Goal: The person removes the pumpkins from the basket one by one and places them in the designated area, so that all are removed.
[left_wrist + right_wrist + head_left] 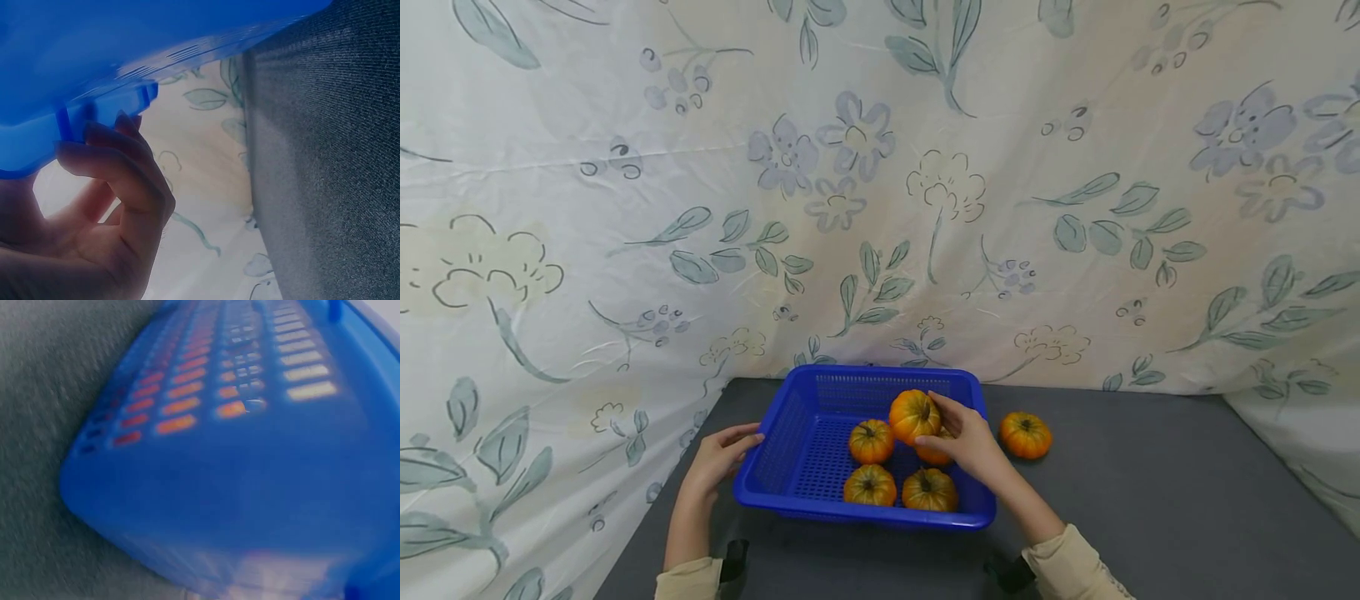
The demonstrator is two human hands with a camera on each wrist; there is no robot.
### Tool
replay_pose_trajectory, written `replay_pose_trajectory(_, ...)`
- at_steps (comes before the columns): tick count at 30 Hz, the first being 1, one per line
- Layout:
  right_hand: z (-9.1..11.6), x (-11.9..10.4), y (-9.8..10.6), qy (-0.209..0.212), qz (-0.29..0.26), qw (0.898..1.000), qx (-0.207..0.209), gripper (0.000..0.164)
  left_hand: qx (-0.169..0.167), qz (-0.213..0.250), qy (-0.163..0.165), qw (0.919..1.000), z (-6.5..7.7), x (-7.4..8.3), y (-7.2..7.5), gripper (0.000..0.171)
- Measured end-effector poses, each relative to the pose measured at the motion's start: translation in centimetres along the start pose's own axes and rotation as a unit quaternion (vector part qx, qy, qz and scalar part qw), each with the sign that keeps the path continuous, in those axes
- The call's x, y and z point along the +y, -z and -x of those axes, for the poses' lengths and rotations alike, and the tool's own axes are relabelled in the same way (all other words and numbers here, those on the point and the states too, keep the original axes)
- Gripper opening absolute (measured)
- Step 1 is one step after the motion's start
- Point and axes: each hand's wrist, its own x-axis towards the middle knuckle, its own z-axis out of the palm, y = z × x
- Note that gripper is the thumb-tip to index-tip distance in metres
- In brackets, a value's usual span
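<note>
A blue plastic basket (820,400) with slotted walls holds several small orange pumpkins, among them one pumpkin (871,442) near its middle and another pumpkin (930,490) by the front wall. My left hand (721,454) pinches the basket's left rim; in the left wrist view its curled fingers (119,169) reach under the rim. Over the basket's right half, my right hand (966,437) holds a pumpkin (913,416) between thumb and fingers. Beneath it a further pumpkin (934,452) is partly hidden. The right wrist view shows the basket's outer wall (237,481) and no hand.
One more pumpkin (1026,435) sits on the dark grey table (1150,483), to the right of the basket. Behind the table hangs a pale cloth (880,300) printed with flowers and leaves.
</note>
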Motion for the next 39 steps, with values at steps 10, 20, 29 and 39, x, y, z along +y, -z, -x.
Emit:
replay_pose_trajectory(10,0.2,-0.2,3.1,-0.005,0.006,1.000,0.010,0.077,0.000,0.005,-0.003,1.0000,0.2,-0.1,0.1,0.055)
replay_pose_trajectory(20,0.8,0.0,6.2,-0.015,0.032,0.998,0.047,0.078,-0.006,0.008,-0.009,0.9999,0.2,-0.2,0.3,0.055)
replay_pose_trajectory(29,1.6,0.9,9.1,-0.047,0.060,0.994,0.077,0.081,-0.001,0.005,-0.004,1.0000,0.3,-0.1,0.2,0.052)
replay_pose_trajectory(39,2.6,3.5,12.1,-0.065,0.075,0.989,0.106,0.086,-0.009,0.003,-0.005,0.9999,0.1,-0.1,0.2,0.054)
